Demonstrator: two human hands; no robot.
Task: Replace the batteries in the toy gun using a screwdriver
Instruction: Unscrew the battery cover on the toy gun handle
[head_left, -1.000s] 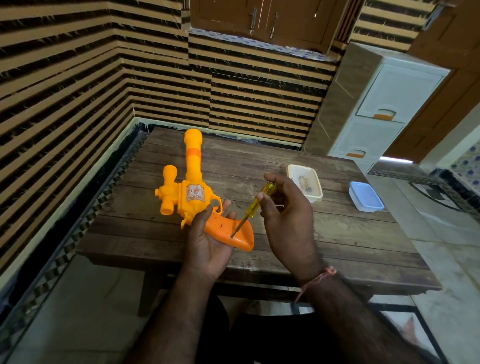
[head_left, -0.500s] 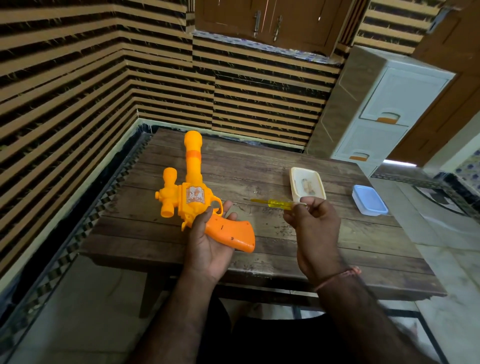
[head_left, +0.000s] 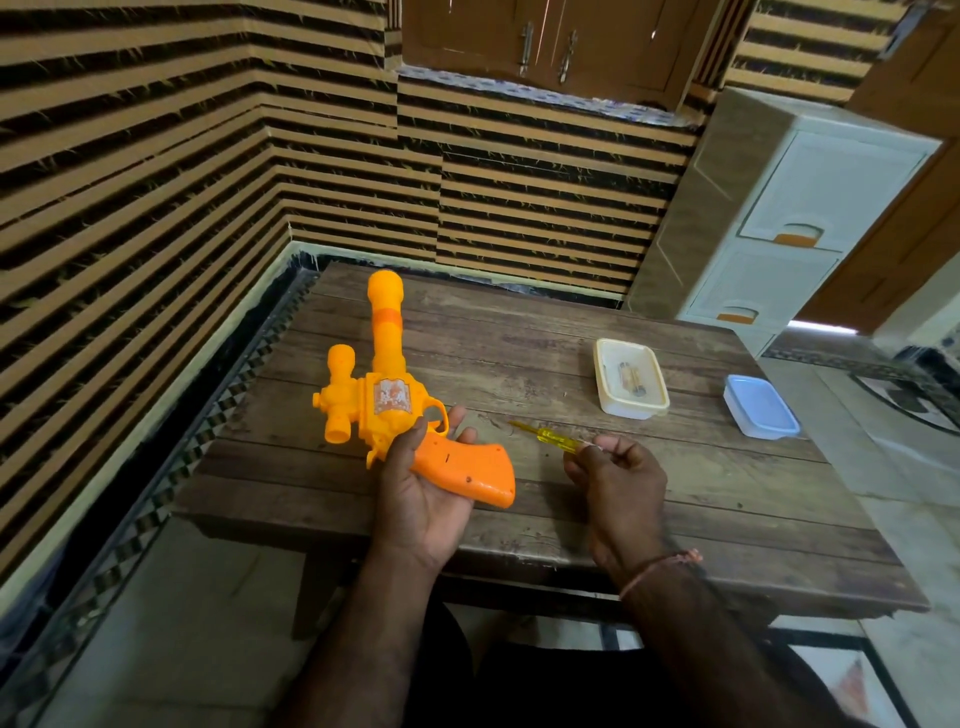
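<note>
Two hands are at work over the near edge of the table (head_left: 571, 332). The left hand (head_left: 423, 488) cradles the gun (head_left: 387, 400) from below, thumb and fingers curled round its darker orange grip (head_left: 462, 470), so the barrel points away toward the far wall and the body lies low over the table's left part. The right hand (head_left: 618, 475) pinches the tail of the screwdriver (head_left: 550, 435) between thumb and fingertips, the other fingers curled in; the yellow tool lies nearly flat, its tip pointing left and clear of the gun.

How far along this is can only be judged in part. The grip looks closed, with small dark spots on its face that may be screw holes, though whether screws sit in them is too small to tell. A cream tray (head_left: 608, 400), to the right and farther off, holds a few small items that could be batteries or screws; I cannot tell which. A blue tub (head_left: 761, 408) sits beyond it, at the right edge. My guess is that the cover either awaits opening or has just been fastened; nothing shows which.
</note>
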